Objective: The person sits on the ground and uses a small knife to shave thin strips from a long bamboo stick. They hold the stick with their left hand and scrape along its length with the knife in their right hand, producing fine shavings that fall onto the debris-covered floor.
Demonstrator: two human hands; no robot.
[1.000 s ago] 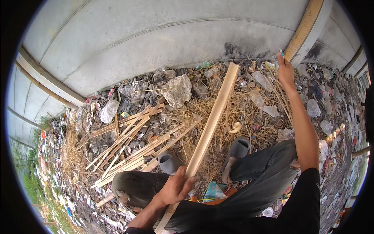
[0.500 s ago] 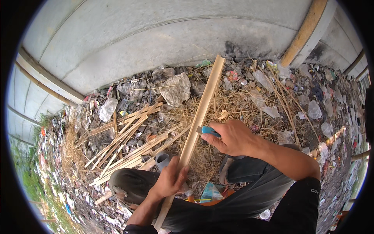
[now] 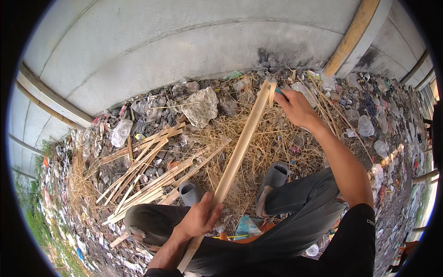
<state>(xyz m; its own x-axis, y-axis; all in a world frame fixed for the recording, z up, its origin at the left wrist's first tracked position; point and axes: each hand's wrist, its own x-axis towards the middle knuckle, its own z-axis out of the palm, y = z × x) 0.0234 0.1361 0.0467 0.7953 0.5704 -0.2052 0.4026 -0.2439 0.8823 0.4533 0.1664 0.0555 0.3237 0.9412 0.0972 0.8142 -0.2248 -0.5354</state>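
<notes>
A long half-round length of split bamboo [image 3: 242,147] slants from my lap up and away toward the wall. Low on it, my left hand [image 3: 198,219] is closed around the bamboo above my bent knee. My right hand [image 3: 297,108] is at the far end, closed on a small knife with a blue handle [image 3: 278,92]. Its blade is hidden behind the bamboo's tip and my fingers. A pale strip [image 3: 272,98] hangs along the right edge there, beside the knife.
Several split bamboo strips [image 3: 147,161] lie piled at the left. A pale rock [image 3: 200,108] sits beyond them, before a concrete wall [image 3: 184,46]. Dry straw and plastic litter cover the ground. Grey footwear [image 3: 277,174] shows on my foot, and a bamboo post [image 3: 350,37] leans at the wall.
My right hand has moved up and away with the knife, from the middle of the bamboo to its far end. A pale strip now shows there. My left hand keeps its hold.
</notes>
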